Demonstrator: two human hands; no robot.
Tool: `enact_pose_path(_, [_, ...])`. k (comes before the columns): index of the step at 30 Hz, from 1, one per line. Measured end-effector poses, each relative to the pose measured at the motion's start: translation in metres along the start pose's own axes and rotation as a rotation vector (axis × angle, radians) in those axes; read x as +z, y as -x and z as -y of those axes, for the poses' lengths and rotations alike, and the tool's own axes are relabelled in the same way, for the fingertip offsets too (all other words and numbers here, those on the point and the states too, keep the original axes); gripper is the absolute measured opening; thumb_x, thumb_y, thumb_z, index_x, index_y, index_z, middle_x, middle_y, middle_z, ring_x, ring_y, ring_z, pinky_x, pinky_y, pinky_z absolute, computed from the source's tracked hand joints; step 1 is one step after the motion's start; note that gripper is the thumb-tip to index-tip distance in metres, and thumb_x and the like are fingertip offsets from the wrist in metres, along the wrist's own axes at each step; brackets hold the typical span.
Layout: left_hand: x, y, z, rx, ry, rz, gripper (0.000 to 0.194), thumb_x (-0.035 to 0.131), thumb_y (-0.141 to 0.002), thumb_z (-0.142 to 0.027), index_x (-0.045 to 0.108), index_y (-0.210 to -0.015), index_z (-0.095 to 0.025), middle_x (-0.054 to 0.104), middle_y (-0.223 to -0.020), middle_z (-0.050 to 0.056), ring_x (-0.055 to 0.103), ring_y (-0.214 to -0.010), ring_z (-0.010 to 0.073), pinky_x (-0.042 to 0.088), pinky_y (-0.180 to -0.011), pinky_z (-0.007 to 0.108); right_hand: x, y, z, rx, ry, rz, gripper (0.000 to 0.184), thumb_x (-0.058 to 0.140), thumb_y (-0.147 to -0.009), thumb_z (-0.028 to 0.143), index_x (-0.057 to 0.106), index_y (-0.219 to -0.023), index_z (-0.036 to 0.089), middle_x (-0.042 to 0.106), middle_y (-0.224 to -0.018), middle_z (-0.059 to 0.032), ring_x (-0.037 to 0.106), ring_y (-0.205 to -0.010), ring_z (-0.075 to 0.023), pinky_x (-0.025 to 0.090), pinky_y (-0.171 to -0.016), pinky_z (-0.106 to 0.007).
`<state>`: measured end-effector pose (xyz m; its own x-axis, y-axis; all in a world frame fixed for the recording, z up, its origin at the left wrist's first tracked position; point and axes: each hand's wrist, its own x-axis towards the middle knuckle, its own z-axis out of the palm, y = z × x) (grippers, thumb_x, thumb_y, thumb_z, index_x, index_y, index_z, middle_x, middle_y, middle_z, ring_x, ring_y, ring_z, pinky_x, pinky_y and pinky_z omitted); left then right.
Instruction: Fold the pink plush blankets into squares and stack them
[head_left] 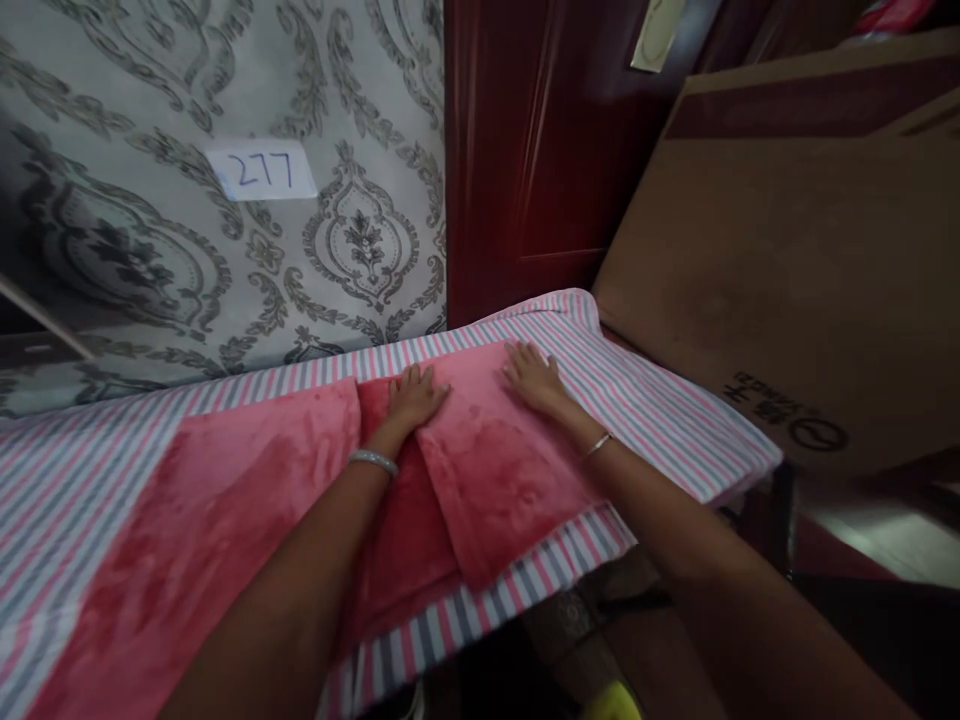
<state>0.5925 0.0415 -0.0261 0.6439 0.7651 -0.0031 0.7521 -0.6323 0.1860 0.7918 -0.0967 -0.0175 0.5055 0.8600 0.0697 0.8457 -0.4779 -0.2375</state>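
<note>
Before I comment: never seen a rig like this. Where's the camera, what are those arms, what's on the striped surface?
There's no robot here. The single picture comes from a camera on a person's head, looking forward and down, so the two bare arms are the wearer's own. The left hand, with a thick bangle at the wrist, and the right hand both lie open on a plush red cloth; neither visibly grips it. That cloth lies partly folded on a striped cover. Behind are a patterned wall and dark red door.

Pink cloth [247,480] cut off at bottom edge, partly behind left forearm [300,560]; cardboard box [750,250] cut off right.
</note>
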Motion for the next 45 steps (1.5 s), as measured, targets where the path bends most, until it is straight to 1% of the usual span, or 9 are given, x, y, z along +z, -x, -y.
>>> enact_pose_path(4, [-0.015,0.036,-0.025,0.051,0.039,-0.048,0.066,0.025,-0.105,-0.049,0.033,-0.161,-0.015,0.028,-0.170,0.017,0.021,-0.159,0.0331,0.020,-0.126,0.061,0.008,0.071,0.018,-0.206,-0.011,0.046,0.060,0.027,-0.108,0.041,0.026,-0.166,0.026,0.020,-0.173,-0.0085,0.017,-0.159,-0.0286,0.019,-0.125,-0.058])
enact_pose_path(8, [0.010,0.096,-0.050,0.239,-0.014,-0.026,0.067,0.034,-0.104,-0.053,0.035,-0.162,-0.019,0.031,-0.169,0.016,0.025,-0.158,0.0325,0.019,-0.127,0.058,0.026,0.112,0.024,-0.253,0.020,0.090,0.060,0.029,-0.107,0.039,0.028,-0.165,0.025,0.019,-0.173,-0.0085,0.017,-0.159,-0.0277,0.019,-0.125,-0.059])
enact_pose_path(14, [0.044,0.130,-0.053,0.299,-0.134,-0.091,0.077,0.039,-0.100,-0.062,0.030,-0.164,-0.020,0.017,-0.173,0.015,0.011,-0.161,0.0354,0.010,-0.128,0.062,0.027,0.112,0.001,-0.256,0.067,0.025,0.059,0.034,-0.107,0.045,0.033,-0.163,0.027,0.022,-0.172,-0.0064,0.016,-0.160,-0.0275,0.016,-0.126,-0.059])
enact_pose_path(20, [0.038,0.128,-0.053,0.290,-0.137,-0.078,0.076,0.041,-0.099,-0.062,0.032,-0.163,-0.021,0.021,-0.172,0.016,0.015,-0.160,0.0350,0.012,-0.128,0.061,0.014,0.108,-0.057,0.098,0.000,0.093,0.064,0.028,-0.107,0.051,0.020,-0.167,0.029,0.019,-0.173,-0.0091,0.023,-0.158,-0.0299,0.025,-0.122,-0.063])
enact_pose_path(30, [0.009,0.140,-0.065,0.236,-0.018,0.126,0.079,0.040,-0.100,-0.062,0.025,-0.165,-0.020,0.016,-0.173,0.017,0.011,-0.161,0.0322,0.012,-0.128,0.057,0.022,0.114,-0.061,0.131,0.003,0.071,0.066,0.023,-0.106,0.051,0.018,-0.167,0.027,0.021,-0.173,-0.0092,0.028,-0.156,-0.0306,0.029,-0.121,-0.061])
enact_pose_path(34, [-0.014,0.171,-0.042,0.223,0.109,0.078,0.072,0.034,-0.103,-0.053,0.016,-0.166,-0.023,0.023,-0.172,0.012,0.018,-0.160,0.0258,0.021,-0.127,0.052,0.024,0.114,-0.062,0.127,-0.002,0.074,0.067,0.023,-0.105,0.052,0.021,-0.167,0.026,0.023,-0.172,-0.0118,0.033,-0.153,-0.0333,0.033,-0.118,-0.062])
enact_pose_path(38, [-0.025,0.222,0.017,0.143,0.093,-0.045,0.071,0.040,-0.102,-0.045,0.024,-0.164,-0.014,0.027,-0.171,0.015,0.021,-0.159,0.0266,0.018,-0.130,0.048,0.026,0.115,-0.063,0.126,-0.021,0.077,0.069,0.023,-0.104,0.052,0.021,-0.167,0.024,0.022,-0.172,-0.0127,0.032,-0.153,-0.0350,0.031,-0.119,-0.063])
enact_pose_path(42, [-0.014,0.274,0.073,0.038,0.052,-0.191,0.068,0.046,-0.099,-0.045,0.038,-0.157,-0.011,0.039,-0.164,0.020,0.033,-0.155,0.0304,0.027,-0.127,0.048,0.024,0.119,-0.061,0.135,-0.033,0.026,0.068,0.028,-0.103,0.052,0.027,-0.165,0.024,0.029,-0.169,-0.0156,0.034,-0.151,-0.0373,0.032,-0.116,-0.068])
enact_pose_path(45, [0.006,0.304,0.092,0.104,0.056,-0.221,0.076,0.055,-0.094,-0.053,0.039,-0.156,-0.013,0.040,-0.163,0.021,0.034,-0.154,0.0348,0.030,-0.124,0.056,0.017,0.127,-0.050,0.123,-0.045,-0.119,0.063,0.036,-0.102,0.047,0.042,-0.158,0.019,0.033,-0.166,-0.0202,0.027,-0.153,-0.0430,0.028,-0.114,-0.075])
